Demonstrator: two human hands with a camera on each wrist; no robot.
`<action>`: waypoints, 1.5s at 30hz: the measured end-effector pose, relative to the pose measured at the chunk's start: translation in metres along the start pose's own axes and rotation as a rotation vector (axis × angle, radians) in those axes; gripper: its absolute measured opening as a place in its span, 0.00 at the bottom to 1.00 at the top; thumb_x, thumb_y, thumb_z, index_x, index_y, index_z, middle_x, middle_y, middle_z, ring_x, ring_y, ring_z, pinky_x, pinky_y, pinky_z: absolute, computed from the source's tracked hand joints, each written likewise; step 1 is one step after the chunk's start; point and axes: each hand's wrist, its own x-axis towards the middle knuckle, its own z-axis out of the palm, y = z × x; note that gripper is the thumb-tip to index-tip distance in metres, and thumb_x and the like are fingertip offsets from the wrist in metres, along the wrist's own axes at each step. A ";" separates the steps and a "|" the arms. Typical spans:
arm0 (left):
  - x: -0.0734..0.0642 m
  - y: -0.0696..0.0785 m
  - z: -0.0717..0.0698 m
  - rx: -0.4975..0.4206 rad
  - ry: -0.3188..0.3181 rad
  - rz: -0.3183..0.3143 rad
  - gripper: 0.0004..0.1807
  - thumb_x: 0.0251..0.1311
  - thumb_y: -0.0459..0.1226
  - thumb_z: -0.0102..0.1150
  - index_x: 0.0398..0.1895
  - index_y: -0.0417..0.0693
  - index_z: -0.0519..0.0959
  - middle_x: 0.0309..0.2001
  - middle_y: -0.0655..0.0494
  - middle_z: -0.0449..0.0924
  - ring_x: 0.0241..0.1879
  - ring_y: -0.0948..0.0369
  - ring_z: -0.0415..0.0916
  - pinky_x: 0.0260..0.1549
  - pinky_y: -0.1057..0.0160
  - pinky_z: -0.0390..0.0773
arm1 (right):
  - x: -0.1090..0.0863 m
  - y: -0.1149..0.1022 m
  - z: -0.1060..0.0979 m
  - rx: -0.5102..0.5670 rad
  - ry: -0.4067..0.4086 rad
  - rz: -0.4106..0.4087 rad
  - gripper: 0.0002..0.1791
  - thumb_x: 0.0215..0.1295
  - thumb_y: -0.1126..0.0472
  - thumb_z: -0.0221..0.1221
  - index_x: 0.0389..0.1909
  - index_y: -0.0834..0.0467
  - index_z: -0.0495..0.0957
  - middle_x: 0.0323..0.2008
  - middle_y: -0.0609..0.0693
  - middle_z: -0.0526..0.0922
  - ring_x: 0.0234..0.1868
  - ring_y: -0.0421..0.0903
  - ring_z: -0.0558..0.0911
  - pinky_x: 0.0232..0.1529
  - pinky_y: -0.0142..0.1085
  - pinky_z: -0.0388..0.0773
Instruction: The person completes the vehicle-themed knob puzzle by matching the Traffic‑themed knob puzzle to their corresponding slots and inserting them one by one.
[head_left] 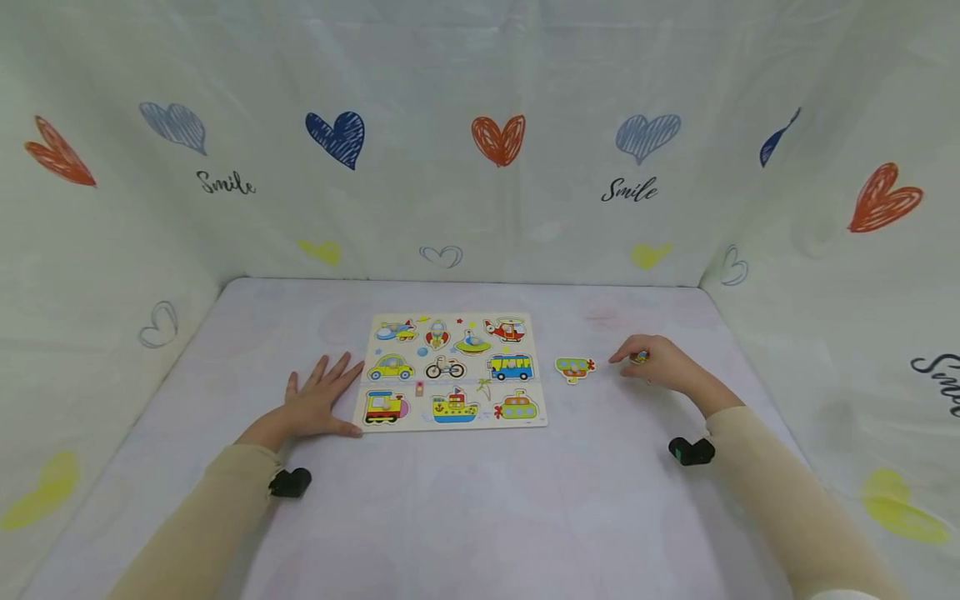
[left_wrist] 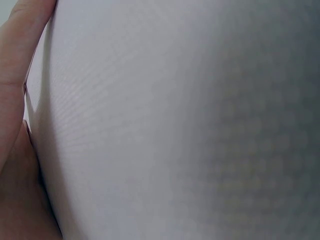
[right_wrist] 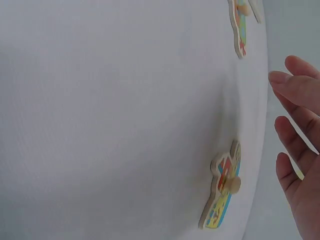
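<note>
A flat picture puzzle board (head_left: 450, 387) with several colourful vehicles lies on the table. My left hand (head_left: 318, 404) rests palm down with spread fingers at its left edge; thumb and index tip reach the edge. Right of the board lies a green and yellow submarine puzzle piece (head_left: 575, 369) with a red propeller, upside down. Above the table, my right hand (head_left: 660, 364) has loosely bent fingers and nothing between them. Below it lies a red, yellow and blue puzzle piece (right_wrist: 222, 187) with a wooden knob, mostly hidden by the hand in the head view.
The table (head_left: 480, 508) has a pale cover and meets a white curtain (head_left: 420, 208) printed with hearts at its back and sides. Black wrist cameras sit under both sleeves, the left camera (head_left: 290, 482) and the right camera (head_left: 692, 451).
</note>
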 end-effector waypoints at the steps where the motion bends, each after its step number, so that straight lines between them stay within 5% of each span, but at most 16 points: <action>1: 0.000 0.000 0.000 -0.004 0.003 0.002 0.66 0.37 0.63 0.73 0.77 0.47 0.49 0.77 0.40 0.35 0.72 0.35 0.24 0.58 0.27 0.20 | 0.000 0.004 -0.003 0.006 -0.003 0.019 0.12 0.58 0.69 0.66 0.43 0.58 0.85 0.44 0.50 0.83 0.38 0.50 0.76 0.36 0.38 0.76; 8: -0.001 0.000 0.000 -0.003 0.003 0.001 0.66 0.37 0.64 0.73 0.77 0.47 0.49 0.77 0.39 0.35 0.73 0.35 0.24 0.59 0.27 0.20 | -0.002 0.024 -0.016 -0.023 0.006 0.109 0.12 0.58 0.67 0.66 0.44 0.58 0.85 0.47 0.53 0.82 0.47 0.53 0.74 0.42 0.41 0.72; 17: -0.001 0.000 0.000 0.002 0.008 0.008 0.66 0.37 0.64 0.72 0.77 0.47 0.49 0.77 0.40 0.35 0.73 0.35 0.24 0.59 0.27 0.21 | -0.003 0.040 -0.022 -0.007 -0.011 0.183 0.10 0.58 0.69 0.65 0.41 0.60 0.85 0.47 0.57 0.81 0.46 0.54 0.73 0.41 0.41 0.73; 45: 0.000 -0.003 0.002 -0.006 0.016 0.018 0.66 0.38 0.64 0.72 0.77 0.47 0.49 0.77 0.40 0.36 0.73 0.36 0.25 0.58 0.27 0.21 | -0.004 0.060 -0.029 0.004 -0.110 0.197 0.10 0.58 0.70 0.61 0.38 0.59 0.87 0.45 0.56 0.83 0.47 0.55 0.73 0.42 0.39 0.71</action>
